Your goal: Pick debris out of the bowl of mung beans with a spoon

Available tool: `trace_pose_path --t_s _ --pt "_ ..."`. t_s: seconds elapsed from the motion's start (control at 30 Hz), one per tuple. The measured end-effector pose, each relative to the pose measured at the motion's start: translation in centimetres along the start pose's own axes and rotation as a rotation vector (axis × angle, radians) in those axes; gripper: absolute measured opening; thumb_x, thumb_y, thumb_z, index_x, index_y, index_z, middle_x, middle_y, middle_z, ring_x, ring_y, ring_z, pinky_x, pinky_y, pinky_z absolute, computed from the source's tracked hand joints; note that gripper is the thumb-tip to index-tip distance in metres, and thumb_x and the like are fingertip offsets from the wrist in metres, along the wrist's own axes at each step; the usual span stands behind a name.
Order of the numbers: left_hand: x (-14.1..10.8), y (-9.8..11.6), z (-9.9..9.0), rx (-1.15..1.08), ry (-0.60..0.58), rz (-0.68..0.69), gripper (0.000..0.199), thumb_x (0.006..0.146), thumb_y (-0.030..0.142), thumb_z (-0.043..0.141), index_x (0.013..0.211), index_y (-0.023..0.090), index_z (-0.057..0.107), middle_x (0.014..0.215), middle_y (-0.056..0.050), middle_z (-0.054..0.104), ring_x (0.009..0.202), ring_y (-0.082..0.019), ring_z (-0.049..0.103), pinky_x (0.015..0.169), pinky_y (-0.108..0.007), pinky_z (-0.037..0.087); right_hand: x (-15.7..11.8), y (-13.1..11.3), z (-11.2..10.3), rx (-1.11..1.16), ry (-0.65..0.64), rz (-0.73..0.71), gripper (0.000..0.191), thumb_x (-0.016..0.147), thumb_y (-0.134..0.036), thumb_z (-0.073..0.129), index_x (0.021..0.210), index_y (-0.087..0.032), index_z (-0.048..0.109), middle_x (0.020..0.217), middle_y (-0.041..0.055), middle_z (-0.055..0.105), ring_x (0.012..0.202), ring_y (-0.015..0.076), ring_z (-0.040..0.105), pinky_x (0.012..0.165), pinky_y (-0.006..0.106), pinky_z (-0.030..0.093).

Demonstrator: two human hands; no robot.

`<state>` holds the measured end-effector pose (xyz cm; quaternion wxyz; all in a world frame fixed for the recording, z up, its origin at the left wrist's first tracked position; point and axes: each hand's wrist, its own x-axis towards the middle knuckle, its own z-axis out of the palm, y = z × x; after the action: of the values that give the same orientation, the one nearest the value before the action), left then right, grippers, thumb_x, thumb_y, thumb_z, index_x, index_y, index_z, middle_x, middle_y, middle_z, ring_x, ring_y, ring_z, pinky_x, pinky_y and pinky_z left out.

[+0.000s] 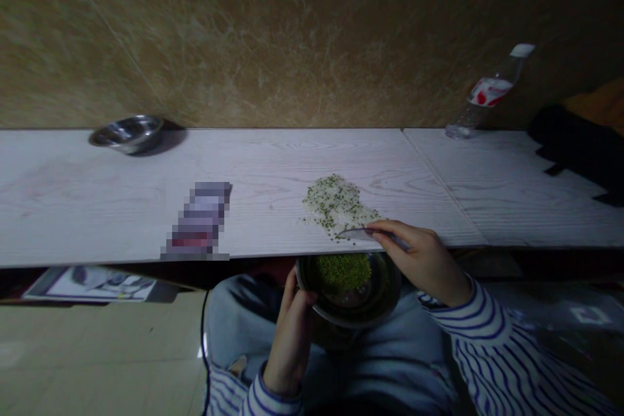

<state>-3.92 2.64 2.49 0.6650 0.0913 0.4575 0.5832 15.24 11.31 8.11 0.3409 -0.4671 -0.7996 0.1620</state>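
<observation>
A pile of white rice mixed with green mung beans (333, 200) lies spread near the front edge of the white table. At the pile's near side, my right hand (423, 261) is closed on a slim grey metal utensil (358, 233), its tip low among the grains. Whether it is a spoon or a blade I cannot tell. My left hand (296, 325) grips the left rim of a metal bowl (358, 318), tilted above my lap just under the table edge. Green mung beans (346, 271) lie inside this bowl.
An empty-looking metal bowl (127, 135) stands at the back left. A blurred-out flat object (199, 221) lies left of the pile. Back right, a plastic bottle (487, 92) stands near dark cloth (580, 149). Papers (97, 283) rest on a shelf below the tabletop.
</observation>
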Motion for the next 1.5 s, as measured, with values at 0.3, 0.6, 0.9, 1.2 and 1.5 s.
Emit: trace_pose_path --t_s 0.3,0.6,0.9,1.2,1.5 --pt "0.4 -0.4 0.0 0.009 0.044 0.012 0.060 0.065 0.016 0.058 0.125 0.023 0.054 0.121 -0.006 0.064 0.113 -0.027 0.056 0.089 -0.038 0.047 -0.5 0.0 -0.5 -0.027 -0.032 0.002 0.019 0.088 -0.019 0.055 0.101 -0.020 0.069 0.096 0.0017 0.075 0.087 0.0155 0.070 0.082 0.026 0.056" --pt "0.0 -0.2 -0.3 0.035 0.003 -0.009 0.059 0.072 0.015 0.055 0.130 0.024 0.049 0.130 -0.007 0.058 0.118 -0.027 0.052 0.090 -0.036 0.046 0.2 -0.1 0.1 -0.046 -0.003 -0.001 0.022 0.088 -0.017 0.053 0.103 -0.021 0.069 0.098 0.0024 0.074 0.089 0.0170 0.070 0.083 0.028 0.056" --pt "0.3 -0.3 -0.3 0.019 0.029 0.002 0.058 0.069 0.016 0.057 0.127 0.024 0.052 0.124 -0.006 0.062 0.117 -0.027 0.053 0.090 -0.036 0.045 -0.3 0.7 -0.7 -0.067 0.090 0.050 0.019 0.087 -0.020 0.055 0.101 -0.019 0.069 0.096 0.0034 0.074 0.088 0.0179 0.070 0.083 0.029 0.055" --pt "-0.1 -0.2 -0.1 0.043 0.027 -0.023 0.061 0.072 0.015 0.055 0.133 0.024 0.046 0.125 -0.006 0.060 0.112 -0.025 0.055 0.082 -0.033 0.048 -0.6 0.3 0.2 -0.027 0.038 0.038 0.022 0.088 -0.020 0.052 0.103 -0.020 0.069 0.098 0.0033 0.074 0.088 0.0175 0.070 0.083 0.029 0.056" --pt "0.1 -0.1 0.1 0.019 0.001 -0.029 0.060 0.072 0.014 0.055 0.130 0.024 0.049 0.131 -0.006 0.058 0.119 -0.026 0.051 0.088 -0.034 0.047 -0.7 0.3 0.0 -0.019 0.033 0.055 0.022 0.088 -0.021 0.052 0.103 -0.021 0.069 0.097 0.0040 0.075 0.088 0.0191 0.070 0.081 0.031 0.058"
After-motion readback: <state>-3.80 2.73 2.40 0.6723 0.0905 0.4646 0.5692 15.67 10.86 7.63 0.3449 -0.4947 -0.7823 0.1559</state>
